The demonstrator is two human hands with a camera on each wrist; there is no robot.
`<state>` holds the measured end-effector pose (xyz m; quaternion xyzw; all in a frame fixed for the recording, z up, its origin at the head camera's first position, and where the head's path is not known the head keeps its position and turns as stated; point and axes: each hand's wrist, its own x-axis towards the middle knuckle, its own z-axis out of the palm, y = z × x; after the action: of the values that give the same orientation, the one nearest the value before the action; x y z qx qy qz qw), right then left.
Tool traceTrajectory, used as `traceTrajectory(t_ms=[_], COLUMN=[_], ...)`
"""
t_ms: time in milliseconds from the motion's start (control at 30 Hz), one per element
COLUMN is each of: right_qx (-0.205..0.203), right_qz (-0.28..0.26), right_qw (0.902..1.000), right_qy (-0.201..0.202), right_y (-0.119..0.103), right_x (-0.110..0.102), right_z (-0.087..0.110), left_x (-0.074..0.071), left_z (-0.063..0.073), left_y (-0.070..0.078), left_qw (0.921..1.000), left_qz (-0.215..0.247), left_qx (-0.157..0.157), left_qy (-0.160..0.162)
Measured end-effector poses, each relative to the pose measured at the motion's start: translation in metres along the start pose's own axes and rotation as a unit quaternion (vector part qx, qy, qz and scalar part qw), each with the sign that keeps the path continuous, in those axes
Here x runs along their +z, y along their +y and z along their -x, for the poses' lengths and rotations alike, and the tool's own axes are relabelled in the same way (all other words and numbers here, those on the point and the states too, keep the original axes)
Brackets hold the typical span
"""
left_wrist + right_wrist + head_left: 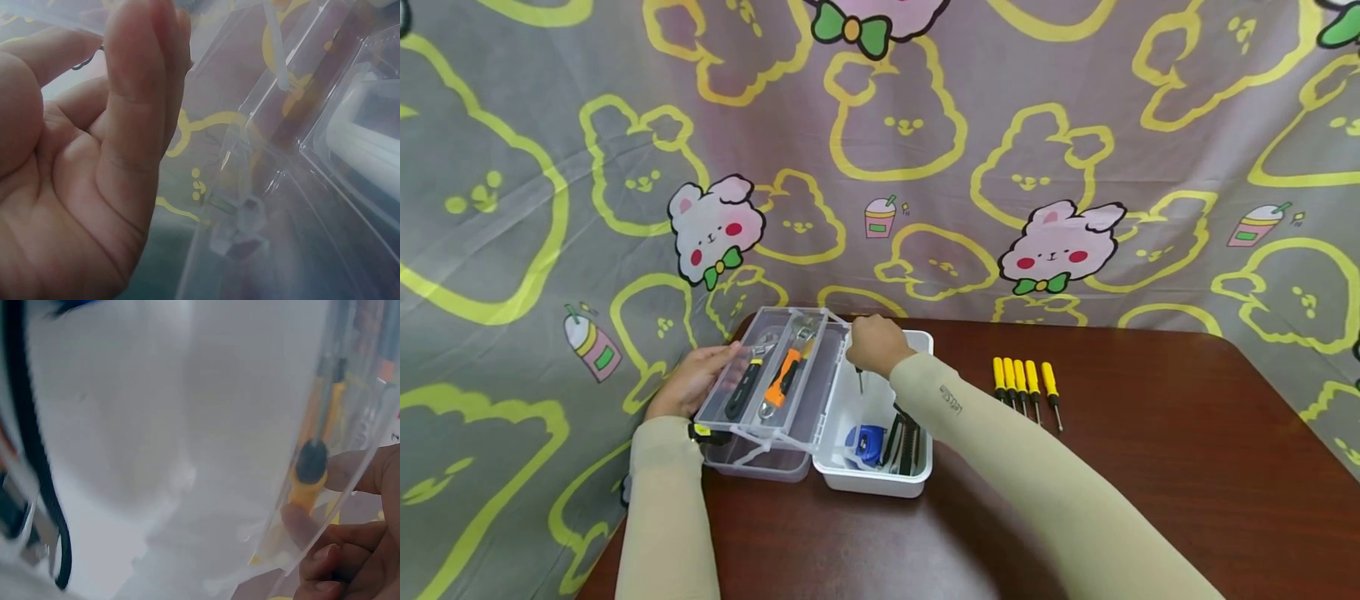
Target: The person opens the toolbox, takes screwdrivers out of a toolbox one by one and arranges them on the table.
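Brown table point(1187, 417) with white toolbox point(872, 483), five yellow-handled screwdrivers point(1033, 379).

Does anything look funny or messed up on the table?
Nothing looks spilled or broken. Only the rightmost yellow-handled screwdriver looks slightly odd: it lies apart from the other four, which lie bunched together.

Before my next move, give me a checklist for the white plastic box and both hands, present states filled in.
1. Right hand holding the black-collared, metal-shafted screwdriver: ok.
2. Screwdriver shaft pointing down over the interior of the white plastic box: ok.
3. Screwdriver tip touching the box floor: cannot tell.
4. Left hand gripping the clear plastic tray firmly: cannot tell; it is at the tray's left edge.
5. Black-handled wrench and orange-and-black tool inside the tray: ok.
6. Brown tabletop right of the box free of tools: not ok; five yellow-handled screwdrivers lie there.
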<state>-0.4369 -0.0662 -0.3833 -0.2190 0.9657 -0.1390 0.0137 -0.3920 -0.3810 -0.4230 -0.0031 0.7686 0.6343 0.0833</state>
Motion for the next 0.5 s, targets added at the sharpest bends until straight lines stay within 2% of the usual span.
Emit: traceTrajectory(t_ms=[267, 400, 500], right_qx=[0.059, 0.070, 0.077], right_qz=[-0.098, -0.138, -0.172], right_qw=[0.9930, 0.9861, 0.9783], right_qy=[0.031, 0.060, 0.086], right_y=[-0.0008, -0.0005, -0.0003], right_x=[-0.0015, -0.0008, -0.0004], right_z=[0.0008, 0.0000, -0.0006], left_x=[-0.0013, -0.0014, 0.0012], left_z=[-0.0046, -0.0045, 0.0006], left_y=[-0.0041, -0.0034, 0.0027], left_qw=[0.9998, 0.9999, 1.0000], left_qz=[0.016, 0.010, 0.004], left_qx=[-0.006, -0.004, -0.006], left_qy=[-0.006, -0.002, -0.001])
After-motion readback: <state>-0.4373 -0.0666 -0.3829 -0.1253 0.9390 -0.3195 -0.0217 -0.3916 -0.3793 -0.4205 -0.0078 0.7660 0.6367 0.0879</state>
